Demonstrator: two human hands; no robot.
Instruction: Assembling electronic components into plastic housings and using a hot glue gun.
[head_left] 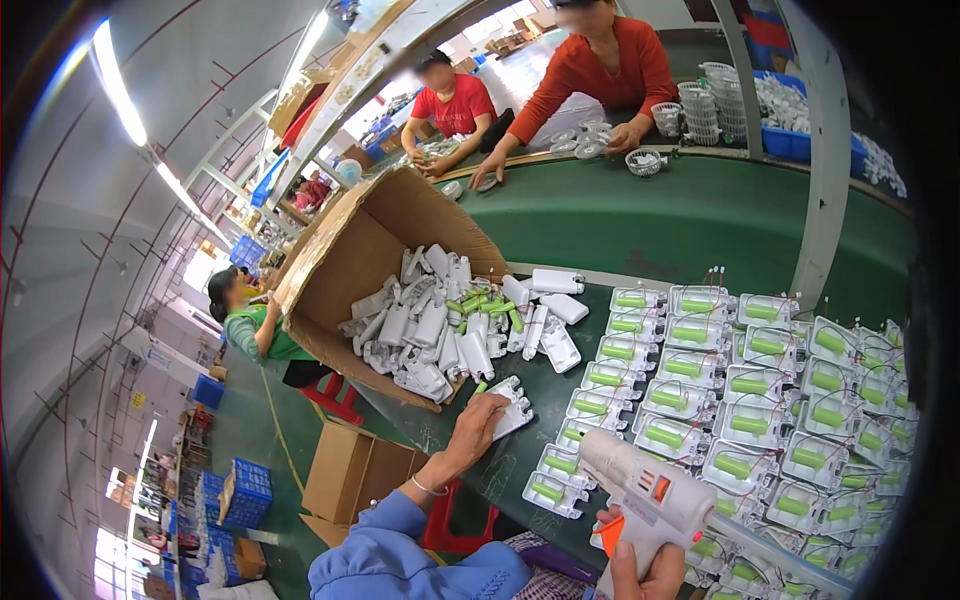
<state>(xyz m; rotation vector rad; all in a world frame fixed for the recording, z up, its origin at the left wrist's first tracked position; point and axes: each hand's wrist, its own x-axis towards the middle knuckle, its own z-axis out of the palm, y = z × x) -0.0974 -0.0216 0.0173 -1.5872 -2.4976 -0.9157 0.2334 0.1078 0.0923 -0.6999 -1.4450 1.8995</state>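
My left hand (472, 428) grips the near-left end of a white plastic housing (514, 412) on the dark tabletop. A small green tip shows by its fingertips, too little to tell what it belongs to. My right hand (640, 572) is closed round the handle of a white glue gun (655, 495) with an orange trigger. The gun's nozzle points left, over the nearest housings, and a clear glue stick runs out of its rear. To the right lie rows of white housings (664, 399), each with a green cylindrical battery and thin wires.
A tilted cardboard box (345, 235) spills white housings and green batteries onto the table at left. Beyond is a green conveyor belt (640, 225), where co-workers handle white parts. A white post (830, 150) rises at right. A red stool (460, 520) and an open carton (355, 465) stand below.
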